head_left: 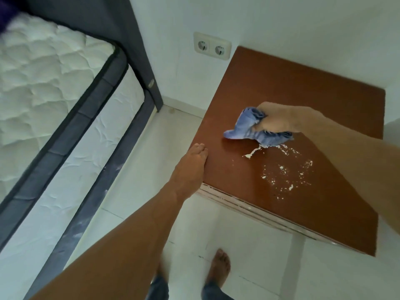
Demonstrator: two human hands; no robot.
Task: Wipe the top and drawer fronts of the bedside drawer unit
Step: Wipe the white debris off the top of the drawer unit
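A person is looking down at a brown bedside unit [303, 89] standing against a white wall, with a bed [54, 94] well to its left. The right hand [279, 120] is closing around a bunched blue cloth [249, 126] and pressing it onto the unit's top, about midway across. The left hand [192, 167] is lying flat with fingers extended along the top's left edge, holding nothing and seemingly bracing the unit.

A patch of white flecks [287, 172] is spreading over the top just nearer the person than the cloth, between the cloth and the front edge. One white streak is touching the cloth's lower edge. So the dirt is lying toward the person and slightly right of the grip, and the right hand is the nearer one. A pull toward the body would likely carry the cloth through it.

The top is a rectangle whose long axis is running from the front edge back to the wall. The cloth's loose tail is pointing left, toward the left hand, so its long axis is lying across the top.

The drawer fronts are hardly showing, only a worn pale strip [249, 211] under the front edge. They probably remain to be wiped.
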